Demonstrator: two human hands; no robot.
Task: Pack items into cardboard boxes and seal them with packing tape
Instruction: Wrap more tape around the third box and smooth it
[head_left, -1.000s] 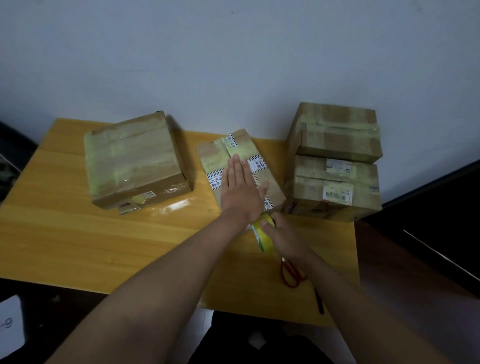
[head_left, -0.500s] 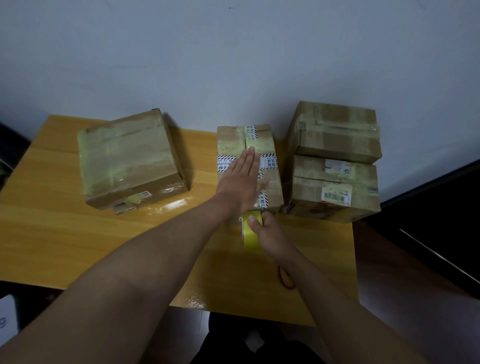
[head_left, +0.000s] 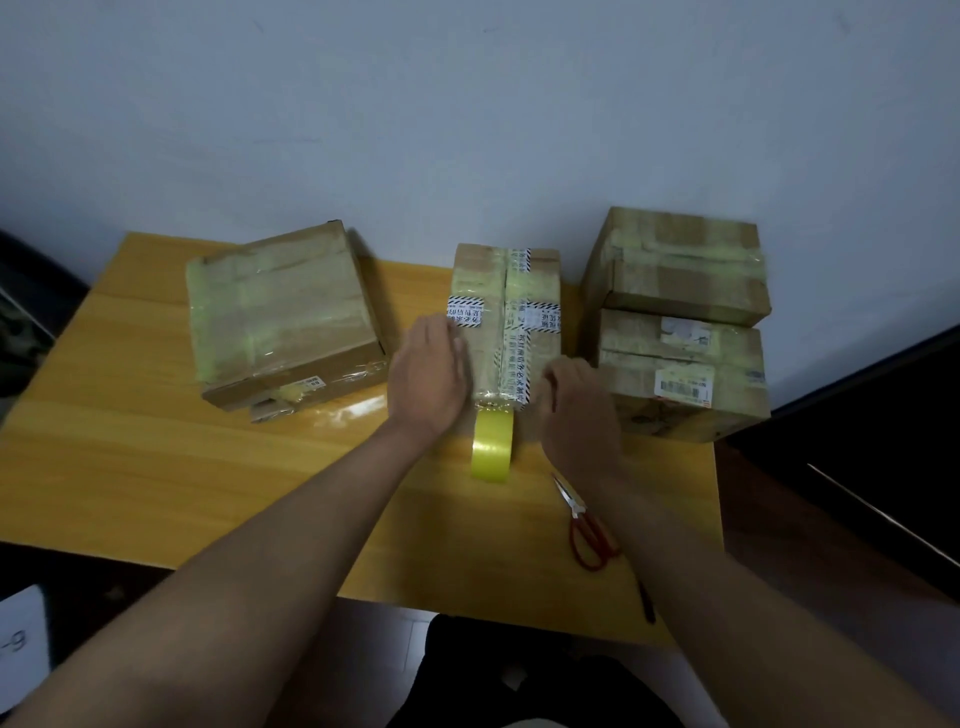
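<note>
**Both hands on the middle box, tape roll standing at its near end**

A yellow-orange wooden table (head_left: 156, 467) stands against a pale blue-grey wall (head_left: 467, 104); dark floor shows at 3 o'clock and along the near edge.

The middle box (head_left: 506, 291) lies at the table's centre, its long side running from 12 to 6 o'clock. The left hand (head_left: 428, 374) lies flat against its 9 o'clock side, fingers straight. The right hand (head_left: 576, 410) sits at its 3 o'clock near corner, fingers bent toward the box; whether they pinch anything cannot be told. The yellow tape roll (head_left: 492, 444) stands on edge just at the box's 6 o'clock end, between the wrists.

White tape with black hazard stripes and Chinese characters crosses the box top; the print is too small to read. A barcode label (head_left: 683, 387) marks the lower of two stacked boxes (head_left: 680, 322) at 3 o'clock.

A large taped box (head_left: 283, 317) rests at 9 o'clock, well apart. Red-handled scissors (head_left: 587, 525) lie at 5 o'clock near the table's right edge. Bare wood spreads toward 7 o'clock.
</note>
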